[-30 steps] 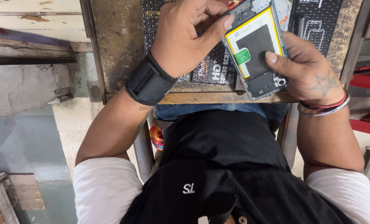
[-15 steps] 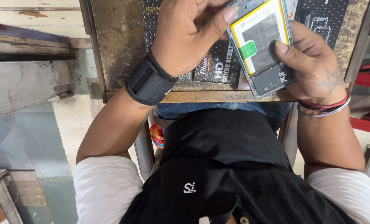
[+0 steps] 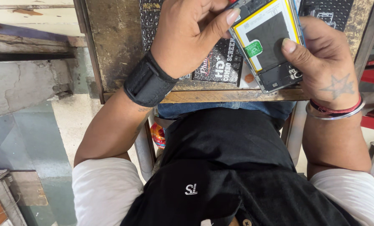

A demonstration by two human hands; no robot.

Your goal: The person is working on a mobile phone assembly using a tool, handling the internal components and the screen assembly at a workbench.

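Above the worn wooden table (image 3: pixel 124 46), both hands are holding an opened smartphone with yellow-edged battery (image 3: pixel 267 42): right hand (image 3: pixel 327 62) gripping its edge, left hand (image 3: pixel 191 35) pinching its corner.

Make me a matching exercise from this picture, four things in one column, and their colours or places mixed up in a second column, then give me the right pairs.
Things:
1. opened phone
2. wrist wrap
3. bangle
4. small sticker

Descriptions:
A. green, on the phone's battery
B. black, around the left wrist
C. silver, on the right wrist
D. held between the left hand and right hand

Pairs: 1-D, 2-B, 3-C, 4-A
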